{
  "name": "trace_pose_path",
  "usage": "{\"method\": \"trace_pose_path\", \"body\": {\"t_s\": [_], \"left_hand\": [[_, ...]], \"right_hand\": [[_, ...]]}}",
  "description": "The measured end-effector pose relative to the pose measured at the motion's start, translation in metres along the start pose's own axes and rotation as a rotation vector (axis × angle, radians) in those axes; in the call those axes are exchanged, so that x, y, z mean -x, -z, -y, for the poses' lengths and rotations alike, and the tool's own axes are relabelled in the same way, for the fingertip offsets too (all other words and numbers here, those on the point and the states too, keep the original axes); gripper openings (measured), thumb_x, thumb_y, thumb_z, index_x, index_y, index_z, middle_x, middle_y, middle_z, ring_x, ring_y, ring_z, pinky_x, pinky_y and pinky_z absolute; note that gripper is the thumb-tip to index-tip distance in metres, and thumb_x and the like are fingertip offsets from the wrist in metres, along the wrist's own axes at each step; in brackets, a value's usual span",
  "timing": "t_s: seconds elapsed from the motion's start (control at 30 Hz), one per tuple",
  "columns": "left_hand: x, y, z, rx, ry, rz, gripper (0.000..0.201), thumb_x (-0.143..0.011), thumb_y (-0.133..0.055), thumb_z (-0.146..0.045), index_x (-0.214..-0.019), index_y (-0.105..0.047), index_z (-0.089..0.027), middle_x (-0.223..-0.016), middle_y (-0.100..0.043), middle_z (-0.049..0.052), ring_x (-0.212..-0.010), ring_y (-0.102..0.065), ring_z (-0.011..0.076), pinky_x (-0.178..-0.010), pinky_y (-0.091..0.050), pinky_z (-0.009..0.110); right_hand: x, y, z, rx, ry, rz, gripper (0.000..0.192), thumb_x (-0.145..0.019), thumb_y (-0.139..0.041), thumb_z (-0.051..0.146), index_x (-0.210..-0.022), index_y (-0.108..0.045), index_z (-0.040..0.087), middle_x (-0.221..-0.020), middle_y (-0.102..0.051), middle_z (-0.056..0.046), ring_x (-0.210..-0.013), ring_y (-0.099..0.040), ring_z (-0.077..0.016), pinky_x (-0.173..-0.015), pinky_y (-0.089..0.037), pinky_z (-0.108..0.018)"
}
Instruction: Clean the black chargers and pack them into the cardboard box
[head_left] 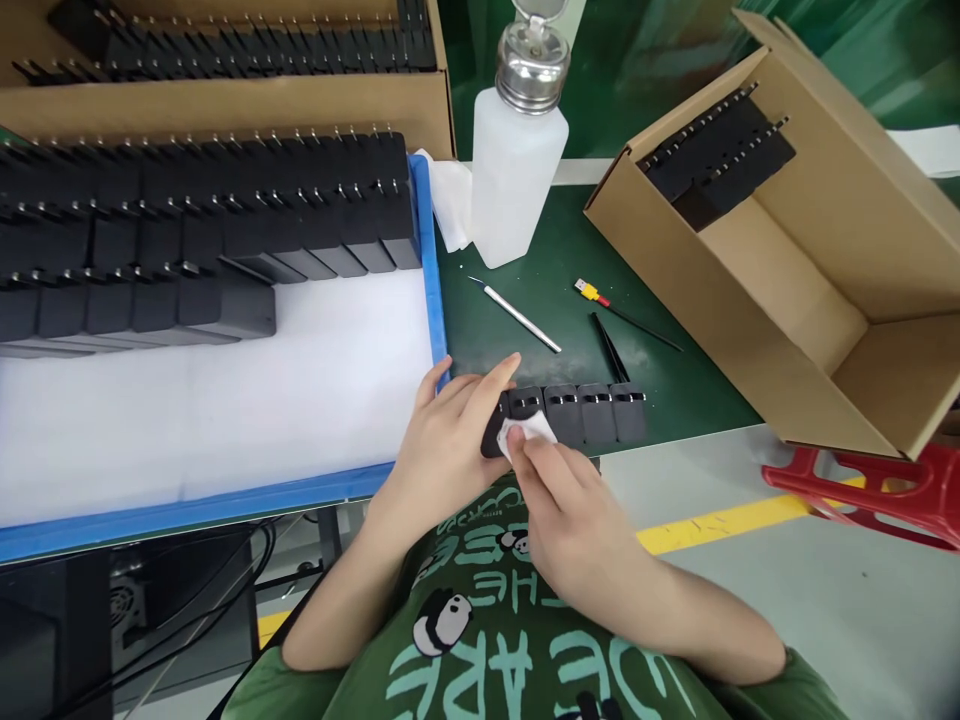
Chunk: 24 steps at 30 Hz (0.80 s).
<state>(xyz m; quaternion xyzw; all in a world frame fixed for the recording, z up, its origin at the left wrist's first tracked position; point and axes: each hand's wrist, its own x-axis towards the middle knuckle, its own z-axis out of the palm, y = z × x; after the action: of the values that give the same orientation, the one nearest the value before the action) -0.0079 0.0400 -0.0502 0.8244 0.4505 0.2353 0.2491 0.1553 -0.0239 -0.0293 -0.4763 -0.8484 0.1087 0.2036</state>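
My left hand (450,430) grips a black plug adapter (495,432) at the left end of a short row of black adapters (592,412) lying on the green mat's front edge. My right hand (570,510) presses a small white wipe (525,432) against that adapter with its fingertips. Both hands sit just right of the blue tray's corner.
A blue tray (429,260) with white foam holds rows of black adapters (202,230). A white solvent bottle (517,170), a thin metal pick (517,315), black tweezers (611,350) and a yellow-tipped tool (600,297) lie on the mat. A cardboard box (810,300) stands at right.
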Motion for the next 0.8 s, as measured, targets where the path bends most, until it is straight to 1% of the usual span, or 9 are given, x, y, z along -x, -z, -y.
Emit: {"method": "trace_pose_path", "body": {"t_s": [0.13, 0.23, 0.27, 0.33, 0.4, 0.5, 0.63, 0.7, 0.8], "left_hand": [[0.0, 0.005, -0.004, -0.048, -0.016, 0.045, 0.073, -0.089, -0.068, -0.032, -0.151, -0.029, -0.023, -0.129, -0.068, 0.007, -0.119, -0.062, 0.0252, -0.12, -0.026, 0.051], [-0.007, 0.008, -0.015, -0.108, -0.053, 0.028, 0.077, -0.087, -0.071, -0.044, -0.149, -0.033, -0.019, -0.138, -0.061, 0.012, -0.128, -0.056, 0.0292, -0.121, -0.026, 0.051], [-0.011, 0.008, -0.02, -0.13, -0.081, 0.02, 0.075, -0.087, -0.071, -0.046, -0.147, -0.037, -0.017, -0.137, -0.062, 0.013, -0.128, -0.056, 0.03, -0.121, -0.025, 0.051], [-0.021, 0.004, -0.031, -0.177, -0.142, 0.028, 0.069, -0.086, -0.071, -0.047, -0.141, -0.045, -0.014, -0.131, -0.065, 0.013, -0.125, -0.058, 0.0316, -0.121, -0.025, 0.053], [-0.031, -0.003, -0.039, -0.223, -0.185, 0.051, 0.058, -0.086, -0.072, -0.041, -0.133, -0.053, -0.012, -0.124, -0.069, 0.012, -0.119, -0.06, 0.0323, -0.118, -0.027, 0.055], [-0.041, -0.011, -0.044, -0.271, -0.197, 0.074, 0.035, -0.086, -0.069, -0.026, -0.118, -0.062, -0.012, -0.112, -0.074, 0.009, -0.105, -0.066, 0.0292, -0.11, -0.037, 0.053], [-0.042, -0.014, -0.042, -0.29, -0.207, 0.085, 0.033, -0.085, -0.067, -0.023, -0.116, -0.063, -0.014, -0.111, -0.075, 0.007, -0.094, -0.069, 0.0268, -0.103, -0.044, 0.049], [-0.041, -0.013, -0.041, -0.297, -0.221, 0.101, 0.037, -0.084, -0.071, -0.028, -0.118, -0.062, -0.015, -0.112, -0.074, 0.008, -0.094, -0.069, 0.0271, -0.102, -0.044, 0.049], [-0.04, -0.014, -0.041, -0.297, -0.22, 0.11, 0.044, -0.081, -0.077, -0.031, -0.119, -0.061, -0.014, -0.114, -0.074, 0.007, -0.096, -0.07, 0.0273, -0.103, -0.043, 0.049]], "right_hand": [[0.024, 0.044, -0.006, -0.324, -0.106, 0.196, 0.059, -0.085, -0.038, -0.004, -0.141, -0.05, 0.012, -0.103, -0.062, -0.011, -0.088, -0.063, -0.0189, -0.079, -0.061, -0.03], [0.035, 0.071, -0.022, -0.277, -0.353, -0.042, 0.054, -0.091, -0.043, -0.001, -0.134, -0.06, 0.025, -0.105, -0.059, -0.008, -0.087, -0.062, -0.0163, -0.069, -0.057, -0.027], [0.035, 0.073, -0.027, -0.222, -0.41, -0.137, 0.052, -0.091, -0.046, -0.001, -0.131, -0.062, 0.028, -0.104, -0.058, -0.007, -0.086, -0.061, -0.0163, -0.068, -0.056, -0.028], [0.031, 0.065, -0.037, -0.148, -0.395, -0.196, 0.051, -0.091, -0.048, 0.0, -0.131, -0.062, 0.028, -0.104, -0.058, -0.007, -0.088, -0.061, -0.0179, -0.072, -0.056, -0.03], [0.024, 0.047, -0.042, -0.074, -0.271, -0.152, 0.051, -0.091, -0.044, 0.0, -0.135, -0.058, 0.022, -0.104, -0.059, -0.01, -0.093, -0.062, -0.0212, -0.078, -0.057, -0.034], [0.018, 0.028, -0.039, 0.1, -0.133, -0.109, 0.051, -0.088, -0.038, -0.001, -0.135, -0.054, 0.009, -0.097, -0.063, -0.014, -0.084, -0.061, -0.0246, -0.071, -0.058, -0.039], [0.035, 0.043, -0.034, -0.038, -0.151, 0.029, 0.05, -0.086, -0.04, -0.001, -0.133, -0.055, 0.008, -0.1, -0.064, -0.013, -0.085, -0.062, -0.023, -0.072, -0.059, -0.036], [0.042, 0.052, -0.038, -0.118, -0.243, -0.033, 0.051, -0.088, -0.042, -0.001, -0.134, -0.056, 0.015, -0.105, -0.062, -0.011, -0.092, -0.063, -0.0208, -0.076, -0.058, -0.032], [0.04, 0.048, -0.05, -0.034, -0.299, -0.21, 0.054, -0.089, -0.045, -0.002, -0.138, -0.054, 0.019, -0.104, -0.06, -0.01, -0.093, -0.062, -0.0215, -0.078, -0.057, -0.034]]}}
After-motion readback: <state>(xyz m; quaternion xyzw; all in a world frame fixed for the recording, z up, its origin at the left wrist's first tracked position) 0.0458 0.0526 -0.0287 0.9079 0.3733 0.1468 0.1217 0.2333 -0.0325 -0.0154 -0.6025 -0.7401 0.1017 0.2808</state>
